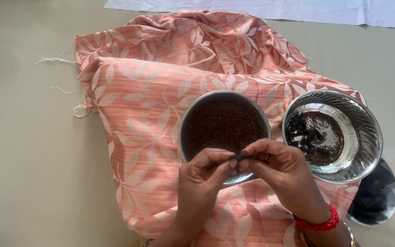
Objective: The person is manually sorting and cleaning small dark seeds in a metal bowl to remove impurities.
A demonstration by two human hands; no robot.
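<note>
A small dark pod (pixel 242 156) is pinched between the fingertips of the left hand (pixel 203 176) and right hand (pixel 283 168), both pressed together on it, over the 6 o'clock rim of a steel tin (pixel 184 120) filled with fine dark seeds (pixel 221 124). At 3 o'clock of the tin, a steel bowl (pixel 366 132) is set, with seeds and dark bits inside. Both are rested on a pink leaf-print cloth (pixel 138 100). A red bracelet (pixel 318 223) is worn on the right wrist. A dark container (pixel 376 196) is seen at 5 o'clock of the bowl.
</note>
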